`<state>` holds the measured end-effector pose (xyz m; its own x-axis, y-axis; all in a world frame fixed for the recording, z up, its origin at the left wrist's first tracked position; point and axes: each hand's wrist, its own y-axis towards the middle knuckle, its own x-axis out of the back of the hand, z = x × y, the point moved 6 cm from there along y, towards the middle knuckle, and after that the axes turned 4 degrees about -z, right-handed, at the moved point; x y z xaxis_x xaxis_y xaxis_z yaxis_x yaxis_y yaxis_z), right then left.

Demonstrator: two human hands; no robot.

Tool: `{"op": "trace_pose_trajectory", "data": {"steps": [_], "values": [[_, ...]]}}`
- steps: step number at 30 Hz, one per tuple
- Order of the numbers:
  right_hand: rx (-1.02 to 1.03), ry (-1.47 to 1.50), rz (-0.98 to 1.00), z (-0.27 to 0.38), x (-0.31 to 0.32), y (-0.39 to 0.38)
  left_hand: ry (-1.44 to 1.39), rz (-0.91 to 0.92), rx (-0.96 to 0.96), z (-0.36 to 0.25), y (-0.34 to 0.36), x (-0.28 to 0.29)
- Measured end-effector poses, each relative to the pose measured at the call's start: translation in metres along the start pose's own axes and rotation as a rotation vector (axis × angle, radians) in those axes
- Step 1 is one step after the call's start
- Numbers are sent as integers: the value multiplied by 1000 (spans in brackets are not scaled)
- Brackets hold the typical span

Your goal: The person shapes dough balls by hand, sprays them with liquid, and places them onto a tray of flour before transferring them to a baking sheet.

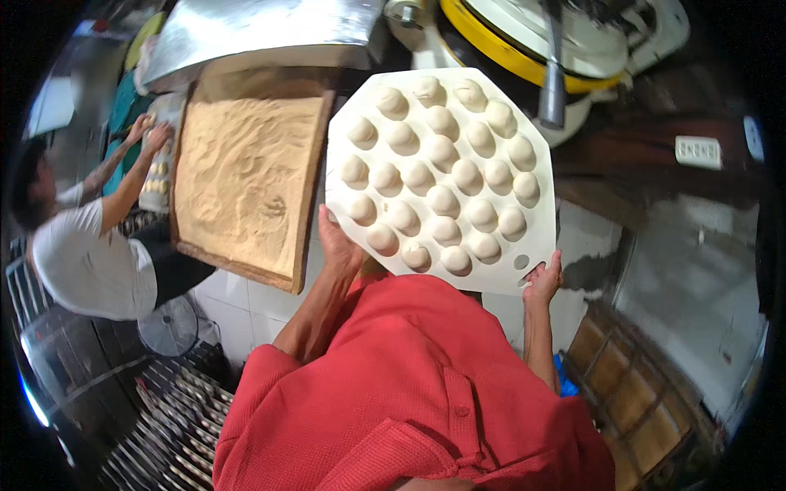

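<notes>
Between my two hands is a white, many-sided board (337, 237) with several rows of round, pale dough balls (443, 200) on it. My left hand (337, 243) grips the board's near left edge, thumb up along the side and fingers hidden underneath. At the near right corner, my right hand (544, 279) holds the board by a cut-out slot, beside a small round hole. The dough balls sit apart or lightly touching, and the board looks roughly level in front of my red shirt.
Left of the board stands a wooden tray (315, 164) of tan, crumb-like powder (246, 172). A metal box (262, 37) is behind it. A machine with a yellow ring (491, 45) and a lever (553, 94) stands at the far right. Another person (94, 254) works at the left.
</notes>
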<state>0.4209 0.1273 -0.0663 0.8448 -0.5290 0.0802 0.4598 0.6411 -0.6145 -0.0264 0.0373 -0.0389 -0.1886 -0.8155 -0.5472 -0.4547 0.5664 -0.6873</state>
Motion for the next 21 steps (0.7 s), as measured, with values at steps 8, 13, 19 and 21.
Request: {"op": "trace_pose_trajectory", "data": {"steps": [8,13,19,21], "values": [[-26,-8,352,16,-232,-110,-88,120,-331,-202,24,21],[-204,124,532,-14,-386,-187,33,301,-346,-342,108,11],[-200,138,652,-34,-538,-223,-11,310,-228,-338,166,12],[-209,-147,765,-36,-585,-258,25,246,-157,-319,171,9]]}}
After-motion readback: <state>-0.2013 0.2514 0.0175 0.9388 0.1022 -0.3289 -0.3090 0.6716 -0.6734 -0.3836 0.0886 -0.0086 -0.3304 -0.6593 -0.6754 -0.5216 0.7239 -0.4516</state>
